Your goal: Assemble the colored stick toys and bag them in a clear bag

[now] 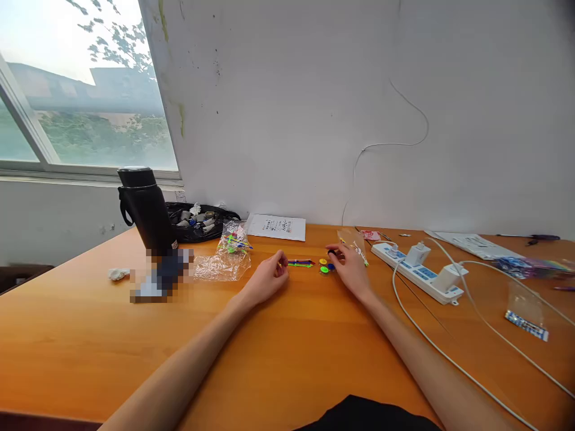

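Note:
My left hand (268,279) rests on the wooden table (90,335), fingers curled around the end of a thin stick. A small bundle of coloured sticks (300,263) lies just right of it. My right hand (349,267) lies a little further right, fingertips pinching a small dark round piece above several small coloured discs (324,267), yellow, green and blue. A clear bag of coloured sticks (233,242) sits behind my left hand, with an empty clear bag (218,267) in front of it.
A black flask (146,209) stands at the left by a black pouch (200,218). A printed sheet (276,227) lies near the wall. A white power strip (420,269) with plugged adapters and trailing cables (449,356) runs along the right.

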Demonstrator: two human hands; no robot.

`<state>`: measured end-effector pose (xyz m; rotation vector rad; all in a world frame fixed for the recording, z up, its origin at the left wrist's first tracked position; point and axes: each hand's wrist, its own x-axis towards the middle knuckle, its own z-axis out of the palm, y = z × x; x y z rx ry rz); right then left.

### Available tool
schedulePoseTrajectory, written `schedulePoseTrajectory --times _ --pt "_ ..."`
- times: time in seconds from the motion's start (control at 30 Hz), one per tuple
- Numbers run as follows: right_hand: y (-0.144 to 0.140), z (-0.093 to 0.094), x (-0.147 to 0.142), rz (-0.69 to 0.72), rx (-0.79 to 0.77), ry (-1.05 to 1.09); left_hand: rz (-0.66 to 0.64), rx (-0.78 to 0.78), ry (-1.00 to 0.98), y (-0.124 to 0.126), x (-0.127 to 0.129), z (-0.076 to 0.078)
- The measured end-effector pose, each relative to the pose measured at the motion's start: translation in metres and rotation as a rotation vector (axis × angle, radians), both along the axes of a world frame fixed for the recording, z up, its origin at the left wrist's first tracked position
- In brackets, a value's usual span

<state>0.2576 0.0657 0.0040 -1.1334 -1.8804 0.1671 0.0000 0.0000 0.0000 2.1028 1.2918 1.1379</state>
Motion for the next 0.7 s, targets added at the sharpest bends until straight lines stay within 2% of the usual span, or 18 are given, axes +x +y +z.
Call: schedulePoseTrajectory --times 0.07,0.17,0.23,0.33,0.43,0.57,0.7 --pt "-0.015 0.006 -0.018 0.108 -0.032 0.124 -0.076 -0.033 -0.107 0.000 0.003 -0.003" --pt "-0.038 0.006 -0.049 0.294 -0.098 0.132 -0.225 -0.108 -0.133 0.000 0.006 -0.008" --pt "-0.050 0.003 -0.065 0.391 -0.123 0.095 -0.221 -0.117 -0.090 0.000 0.006 -0.010" --pt "-0.058 0.001 -0.074 0.460 -0.132 0.057 -0.141 -0.096 -0.038 0.000 0.005 -0.009" --pt "-0.055 0.002 -0.068 0.388 -0.071 -0.018 -0.135 -0.134 -0.053 0.000 0.005 -0.007" --pt "-0.040 -0.002 -0.052 0.139 0.047 -0.233 -0.127 -0.162 -0.094 0.000 0.006 -0.005" --pt "-0.029 -0.013 -0.045 0.042 0.015 -0.395 -0.119 -0.146 -0.078 0.000 0.008 -0.006"
